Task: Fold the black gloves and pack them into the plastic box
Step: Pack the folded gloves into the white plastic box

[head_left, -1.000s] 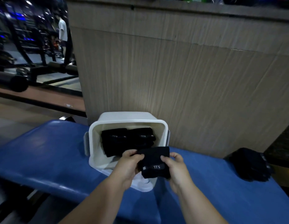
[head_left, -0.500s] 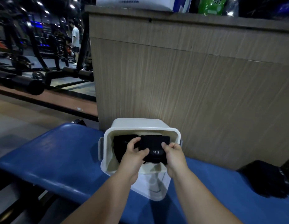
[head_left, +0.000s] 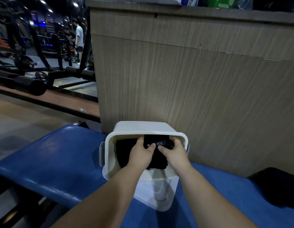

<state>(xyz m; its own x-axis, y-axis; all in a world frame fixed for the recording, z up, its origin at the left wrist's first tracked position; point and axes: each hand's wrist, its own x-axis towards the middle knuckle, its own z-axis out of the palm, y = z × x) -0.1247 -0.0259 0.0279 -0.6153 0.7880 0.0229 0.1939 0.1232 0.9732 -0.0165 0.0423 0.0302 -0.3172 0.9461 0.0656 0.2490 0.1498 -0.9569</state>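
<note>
Head view, lower centre of frame. White plastic box (head_left: 110, 155) sits on the blue padded bench (head_left: 52, 162), its opening tipped toward the camera and its back against a wood-grain counter panel (head_left: 192, 79). Both hands are inside the opening. Left hand (head_left: 142, 153) and right hand (head_left: 174, 153) each pinch the folded black glove (head_left: 161, 139) from their own side, thumbs on top and fingers curled round its edges. A white "5.11" label, upside down to the camera, shows between the thumbs. The glove is in the upper right part of the box, near the far wall. More folded black gloves (head_left: 124, 150) lie beside it on the left, partly hidden by the left wrist.

A clear plastic piece (head_left: 156, 199) pokes out under the box's near edge — lid or not, cannot tell.

Lower right edge: loose pile of black gloves (head_left: 277, 188) on the bench, well apart from the box.

Upper left: dim gym racks and weight plates, a person in a white shirt (head_left: 79, 35) standing far off.
</note>
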